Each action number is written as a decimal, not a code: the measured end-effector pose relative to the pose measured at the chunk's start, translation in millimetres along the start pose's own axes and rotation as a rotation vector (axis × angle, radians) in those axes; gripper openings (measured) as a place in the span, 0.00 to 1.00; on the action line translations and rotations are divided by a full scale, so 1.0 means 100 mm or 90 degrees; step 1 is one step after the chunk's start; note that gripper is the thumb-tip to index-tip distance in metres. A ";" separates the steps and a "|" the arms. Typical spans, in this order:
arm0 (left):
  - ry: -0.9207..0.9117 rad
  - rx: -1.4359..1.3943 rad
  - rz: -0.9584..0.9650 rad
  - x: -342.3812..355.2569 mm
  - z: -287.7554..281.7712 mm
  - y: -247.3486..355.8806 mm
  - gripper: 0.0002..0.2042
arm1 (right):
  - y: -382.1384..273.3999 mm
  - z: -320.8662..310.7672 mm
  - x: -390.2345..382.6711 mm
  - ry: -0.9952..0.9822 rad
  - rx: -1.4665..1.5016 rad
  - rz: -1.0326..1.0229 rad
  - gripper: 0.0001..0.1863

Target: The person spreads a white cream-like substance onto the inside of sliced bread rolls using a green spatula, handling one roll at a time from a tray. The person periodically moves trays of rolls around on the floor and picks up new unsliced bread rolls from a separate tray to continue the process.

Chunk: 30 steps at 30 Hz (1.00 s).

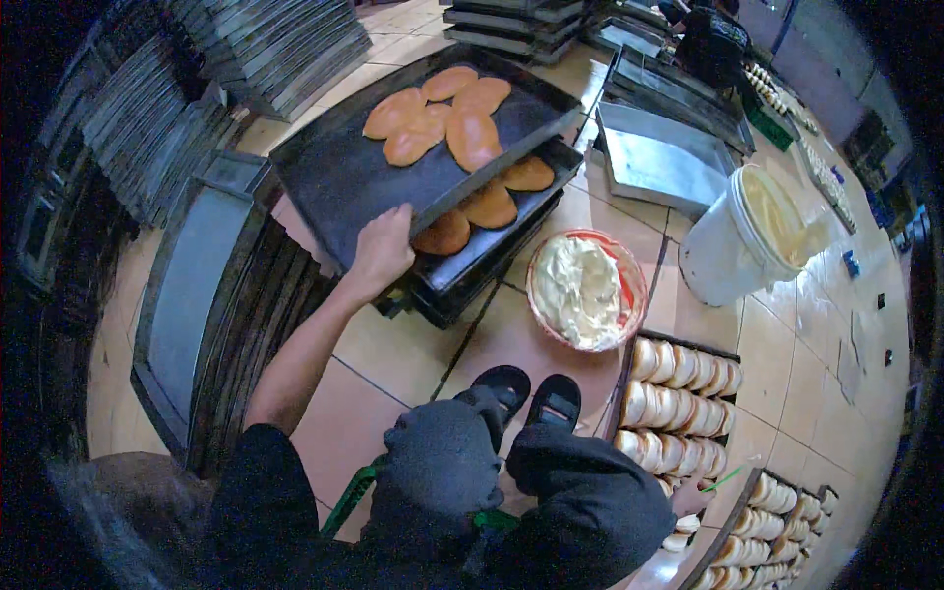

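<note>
My left hand (pixel 383 251) is closed on the near edge of a dark baking tray (pixel 329 182), which is tilted. Several flat golden-brown buns (pixel 474 138) lie bunched toward its far side. Under it, a second dark tray (pixel 472 258) with more brown buns (pixel 489 205) tops a low stack. My right hand (pixel 690 499) is low at the right, beside rows of pale filled buns (pixel 678 408) in a tray. A thin green tool (pixel 723 480) sticks out from its fingers; the rest of it is hidden.
A red-rimmed bowl (pixel 637 280) of whipped cream (pixel 580 290) and a white bucket (pixel 728 246) stand on the tiles. Stacked trays (pixel 270 49) rise at the far left; more lean at near left (pixel 192 305). Another person (pixel 713 44) is at the far right.
</note>
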<state>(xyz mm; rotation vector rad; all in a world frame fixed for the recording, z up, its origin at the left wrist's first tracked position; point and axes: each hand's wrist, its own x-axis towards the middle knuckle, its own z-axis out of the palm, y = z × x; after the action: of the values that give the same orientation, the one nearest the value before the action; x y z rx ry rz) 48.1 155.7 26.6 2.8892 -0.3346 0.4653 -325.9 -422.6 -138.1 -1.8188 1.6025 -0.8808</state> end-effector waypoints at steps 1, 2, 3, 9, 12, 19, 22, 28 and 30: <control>-0.051 -0.007 -0.030 -0.09 -0.11 -0.06 0.19 | -0.25 -0.02 -0.10 -0.036 -0.046 0.039 0.28; -0.101 -0.025 -0.052 -0.09 -0.21 -0.07 0.17 | -0.25 -0.02 -0.06 -0.029 -0.045 0.039 0.28; -0.201 -0.115 -0.083 -0.03 -0.32 -0.09 0.17 | -0.22 -0.03 0.01 0.012 -0.130 -0.015 0.27; -0.226 -0.812 -0.464 1.19 0.44 -0.63 0.20 | -0.16 0.57 -0.15 -0.019 -0.009 -0.072 0.24; -0.184 -0.782 -0.567 1.66 0.88 -0.15 0.23 | -0.71 0.60 -0.50 -0.070 0.070 -0.086 0.26; 0.066 -0.508 0.116 1.49 -0.05 0.92 0.14 | -1.30 0.42 -0.49 -0.237 0.204 -0.089 0.18; 0.300 -0.227 0.442 0.81 -0.64 1.39 0.15 | -2.17 0.26 -0.91 -0.548 0.427 0.022 0.15; 0.223 -0.252 0.587 0.05 -0.77 1.67 0.12 | -3.47 0.26 -1.60 -0.769 0.467 -0.347 0.14; 0.242 -0.269 0.626 -0.03 -0.71 1.78 0.21 | -3.55 0.21 -1.59 -0.765 0.442 -0.357 0.15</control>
<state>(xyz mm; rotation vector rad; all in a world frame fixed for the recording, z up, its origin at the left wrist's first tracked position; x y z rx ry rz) -19.4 2.0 119.8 1.9933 -1.5550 0.9136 -98.3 -217.9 103.1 -1.6755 0.0208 -0.2934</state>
